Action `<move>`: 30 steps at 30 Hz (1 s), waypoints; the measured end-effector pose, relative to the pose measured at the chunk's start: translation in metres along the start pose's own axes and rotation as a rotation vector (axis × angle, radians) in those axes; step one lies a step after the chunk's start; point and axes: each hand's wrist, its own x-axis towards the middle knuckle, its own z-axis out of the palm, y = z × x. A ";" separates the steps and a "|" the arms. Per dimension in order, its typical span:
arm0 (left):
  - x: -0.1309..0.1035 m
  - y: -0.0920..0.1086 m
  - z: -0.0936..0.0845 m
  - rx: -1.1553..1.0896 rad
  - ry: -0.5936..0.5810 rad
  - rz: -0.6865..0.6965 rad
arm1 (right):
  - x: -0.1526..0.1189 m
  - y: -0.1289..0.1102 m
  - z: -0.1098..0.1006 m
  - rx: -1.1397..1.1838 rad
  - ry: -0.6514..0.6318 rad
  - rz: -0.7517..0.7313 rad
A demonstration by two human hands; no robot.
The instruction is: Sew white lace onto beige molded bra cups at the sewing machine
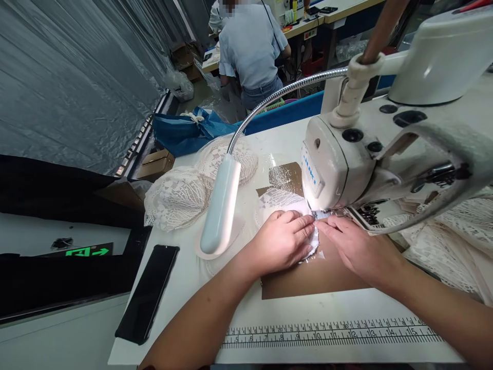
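A white lace piece (281, 198), rounded like a bra cup, lies beneath the head of a white sewing machine (327, 164). My left hand (285, 239) rests flat on it, fingers stretched toward the lit needle area. From the other side, my right hand (356, 246) reaches in with its fingers extended, the tips at the edge of the white fabric close to the presser foot. Both hands' fingertips nearly meet there. Under the work is a brown board (308, 285). The needle itself and part of the fabric are hidden by my fingers and the machine head.
A lamp (221, 205) on a bent metal neck stands left of my hands. Behind it sit lace cups (179, 198). A black phone (148, 293) lies at the table's left; a ruler strip (331, 333) runs along the front. More lace (442, 252) lies right. A person (250, 51) sits beyond.
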 end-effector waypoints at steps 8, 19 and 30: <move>0.000 -0.006 -0.002 -0.112 0.001 -0.005 | -0.010 0.005 -0.002 0.156 0.034 -0.121; -0.002 -0.006 -0.006 -0.164 -0.001 0.036 | -0.016 0.012 0.001 0.239 0.042 -0.115; -0.002 -0.005 -0.004 -0.113 0.015 0.039 | -0.017 0.010 -0.004 0.342 0.013 -0.173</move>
